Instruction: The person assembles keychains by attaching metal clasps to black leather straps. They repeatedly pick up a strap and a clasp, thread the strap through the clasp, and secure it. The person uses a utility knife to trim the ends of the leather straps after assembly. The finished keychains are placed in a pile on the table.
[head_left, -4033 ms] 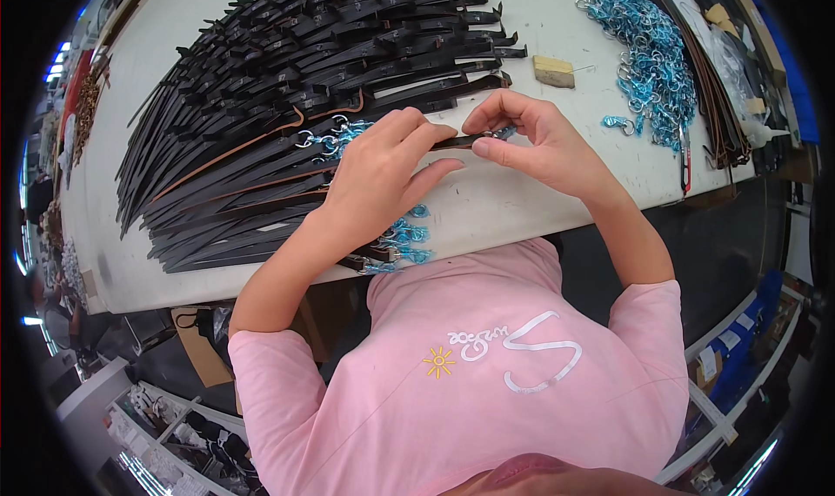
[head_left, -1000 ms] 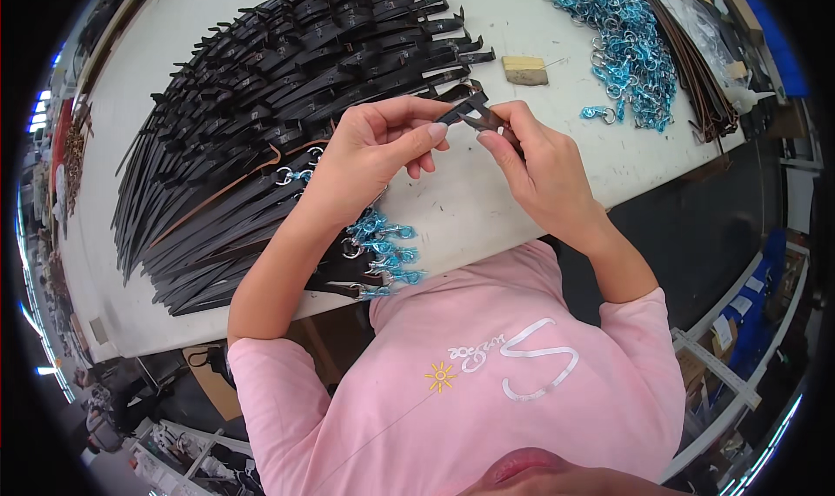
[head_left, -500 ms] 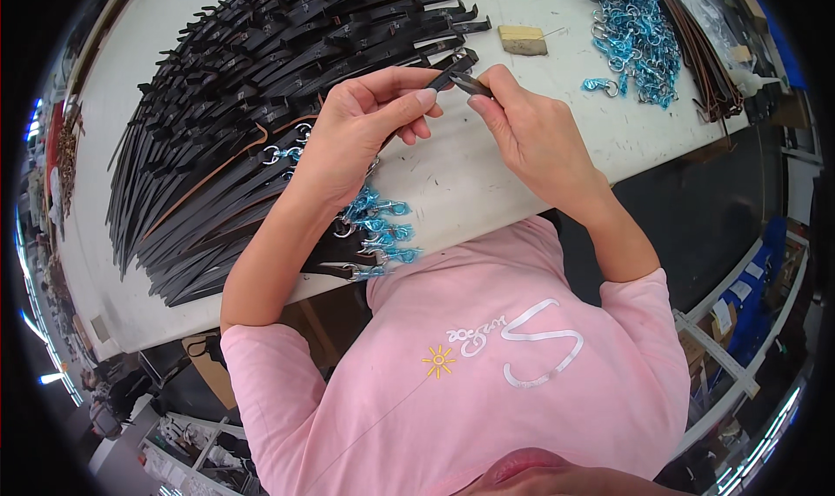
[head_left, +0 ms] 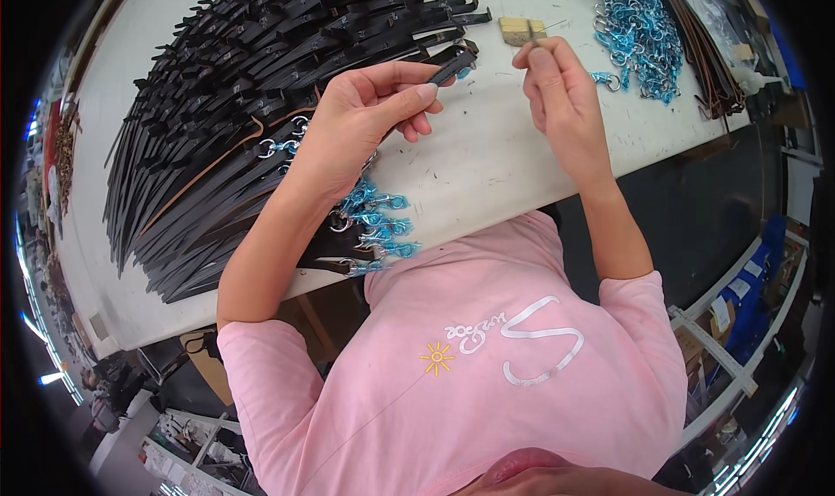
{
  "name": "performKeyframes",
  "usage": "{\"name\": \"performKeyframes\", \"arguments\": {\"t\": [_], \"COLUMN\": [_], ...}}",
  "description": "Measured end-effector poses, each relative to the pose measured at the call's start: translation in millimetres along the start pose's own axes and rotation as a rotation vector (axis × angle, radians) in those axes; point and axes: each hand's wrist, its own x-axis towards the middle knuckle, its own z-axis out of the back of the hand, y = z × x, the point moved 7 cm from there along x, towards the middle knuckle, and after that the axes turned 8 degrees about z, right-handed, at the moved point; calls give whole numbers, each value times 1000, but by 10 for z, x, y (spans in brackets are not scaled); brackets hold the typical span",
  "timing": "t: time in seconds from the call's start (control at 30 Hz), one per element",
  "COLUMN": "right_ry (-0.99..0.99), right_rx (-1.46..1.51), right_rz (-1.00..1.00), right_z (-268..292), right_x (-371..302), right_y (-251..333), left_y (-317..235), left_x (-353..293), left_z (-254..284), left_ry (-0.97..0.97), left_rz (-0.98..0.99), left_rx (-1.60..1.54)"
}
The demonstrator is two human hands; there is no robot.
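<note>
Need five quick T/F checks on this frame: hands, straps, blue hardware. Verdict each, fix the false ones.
1. The left hand pinches a black strap near one end. True.
2. The right hand grips that same strap. False: the right hand is apart from it, appearing just below the yellow block.
3. The big pile of blue-wrapped snap hooks lies right of the yellow block. True.
4. The brown straps lie left of that pile. False: they lie to its right.
5. The two hands touch. False: a gap separates them.
</note>
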Motion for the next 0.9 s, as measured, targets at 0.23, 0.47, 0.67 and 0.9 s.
{"name": "performKeyframes", "arguments": {"t": [0.23, 0.47, 0.67, 0.9], "right_ry": [144, 130, -18, 74], "right_rx": [-379, -415, -163, -356], "right_rz": [283, 291, 111, 206], "right_z": [-330, -336, 49, -131], "right_x": [-138, -121, -60, -174], "right_y": [202, 151, -18, 236], "left_y": [-21, 33, -44, -37], "left_x": [-17, 5, -17, -15], "left_z": [-28, -14, -13, -26], "left_ry": [-5, 18, 41, 32], "left_rz": [-25, 10, 32, 13], "left_rx": [-9, -29, -25, -1]}}
